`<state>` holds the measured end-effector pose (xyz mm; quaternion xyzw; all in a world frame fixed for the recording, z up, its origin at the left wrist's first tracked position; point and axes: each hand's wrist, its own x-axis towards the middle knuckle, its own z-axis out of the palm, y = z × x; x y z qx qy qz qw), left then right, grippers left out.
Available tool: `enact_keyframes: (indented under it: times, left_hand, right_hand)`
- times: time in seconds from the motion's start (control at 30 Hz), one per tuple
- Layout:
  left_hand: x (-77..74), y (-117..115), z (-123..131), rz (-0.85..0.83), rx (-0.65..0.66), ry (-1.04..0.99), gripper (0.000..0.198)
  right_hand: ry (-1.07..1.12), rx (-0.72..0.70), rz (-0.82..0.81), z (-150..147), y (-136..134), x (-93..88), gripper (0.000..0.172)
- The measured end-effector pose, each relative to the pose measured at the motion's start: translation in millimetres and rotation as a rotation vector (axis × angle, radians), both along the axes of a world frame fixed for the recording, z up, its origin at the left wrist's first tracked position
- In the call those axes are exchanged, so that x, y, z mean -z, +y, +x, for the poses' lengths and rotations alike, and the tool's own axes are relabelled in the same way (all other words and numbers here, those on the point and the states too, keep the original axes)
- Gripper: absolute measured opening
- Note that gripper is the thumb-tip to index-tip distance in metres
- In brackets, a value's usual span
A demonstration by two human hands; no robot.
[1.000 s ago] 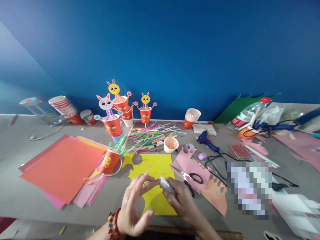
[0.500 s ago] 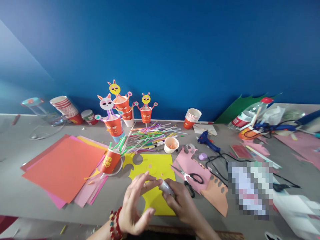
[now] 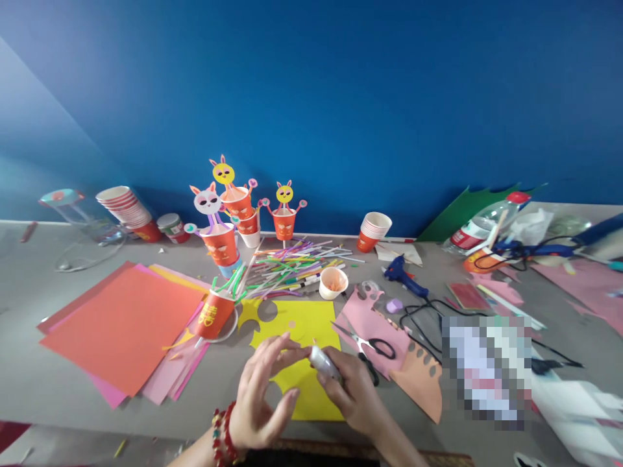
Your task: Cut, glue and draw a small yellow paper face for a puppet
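Note:
My right hand (image 3: 357, 392) is closed around a small whitish tube (image 3: 322, 360), tip pointing up and left. My left hand (image 3: 263, 395), with a red bead bracelet at the wrist, has its fingertips pinched at the tube's tip; what they hold there is too small to make out. Both hands hover over a yellow paper sheet (image 3: 302, 324) with round holes cut out of it. Black-handled scissors (image 3: 372, 342) lie just right of my hands on a pink paper piece (image 3: 365, 318).
A stack of orange and pink paper (image 3: 121, 324) lies at the left. Orange cups with bunny faces (image 3: 221, 240), a pile of coloured straws (image 3: 287, 266), a white cup (image 3: 333, 282), a blue glue gun (image 3: 403, 274) with black cord and a plastic bottle (image 3: 479, 227) stand farther back.
Both hands stay nearly in place over the yellow sheet. My left fingers have shifted slightly at the tube's tip.

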<state>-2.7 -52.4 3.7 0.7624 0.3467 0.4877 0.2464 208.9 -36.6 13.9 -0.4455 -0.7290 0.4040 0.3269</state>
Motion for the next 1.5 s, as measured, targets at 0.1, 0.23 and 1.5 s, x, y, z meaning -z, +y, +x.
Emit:
enact_keyframes:
  times: [0.1,0.23,1.5]
  left_hand:
    - [1.3,0,1,0.013,-0.057,0.034,0.065]
    - [1.5,1,5,0.046,-0.113,0.042,0.062]
    - [-7.9,6,16,0.033,-0.106,-0.059,0.057]
  right_hand:
    - [0.005,0.015,-0.010,0,1,-2.4,0.013]
    - [0.014,0.000,-0.017,-1,1,-3.9,0.015]
    - [0.058,0.039,-0.019,-2,-1,0.7,0.015]
